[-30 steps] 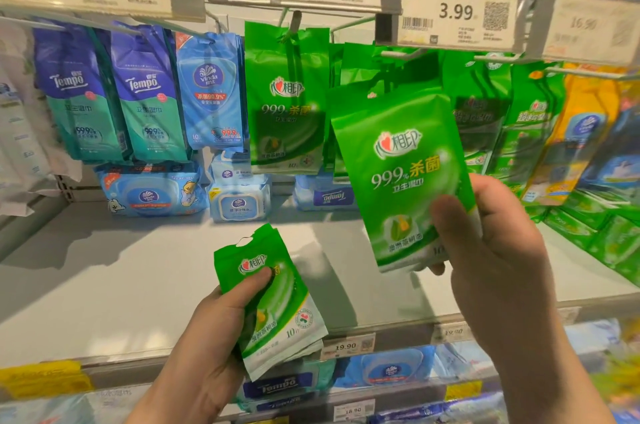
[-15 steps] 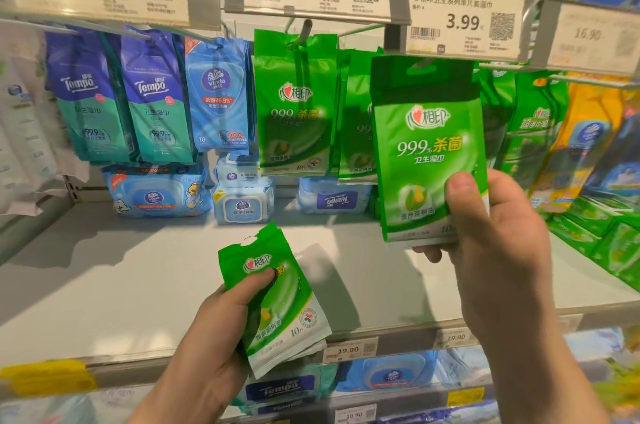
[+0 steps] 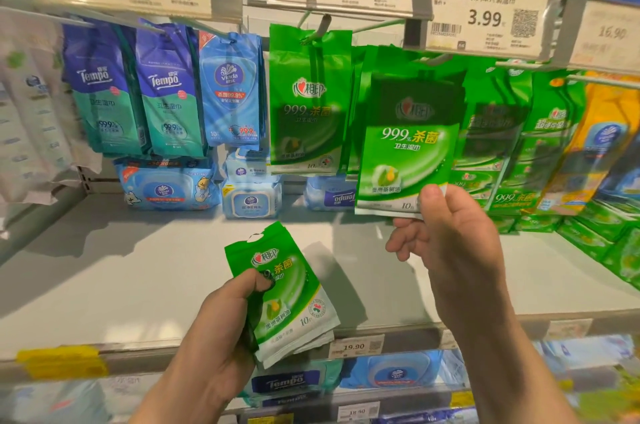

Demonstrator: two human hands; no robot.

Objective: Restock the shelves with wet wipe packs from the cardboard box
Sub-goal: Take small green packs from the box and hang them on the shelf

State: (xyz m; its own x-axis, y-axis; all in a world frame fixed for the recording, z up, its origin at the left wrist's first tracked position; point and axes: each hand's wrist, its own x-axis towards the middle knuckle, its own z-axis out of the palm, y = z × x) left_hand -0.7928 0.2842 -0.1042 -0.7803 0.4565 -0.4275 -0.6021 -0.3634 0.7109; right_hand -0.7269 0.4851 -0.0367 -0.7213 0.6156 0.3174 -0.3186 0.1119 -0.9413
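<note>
Left hand (image 3: 221, 316) is sitting lowest and nearest, with its thumb and fingers curled round a small stack of green wipe packs (image 3: 287, 295), and the packs are tipping so their hole end is pointing up and a little to the left. Right hand (image 3: 446, 243) is reaching higher and farther in, and its thumb is pinching the bottom right corner of one green pack (image 3: 405, 146) while its other fingers are sticking out loose under it. That pack is standing tall, long side up and down, straight above the hand, and its top edge is sitting right by the metal hook (image 3: 434, 58) under the price tag (image 3: 485, 20). I think the pack is going onto that hook, so the right hand is the one closer to the job, though I cannot tell if the hole is on the hook yet. More green packs (image 3: 308, 101) are hanging just to the left and right, so room is tight at the sides. White shelf (image 3: 138, 267) is lying wide and open below, and blue packs (image 3: 166, 186) are sitting far back on it
</note>
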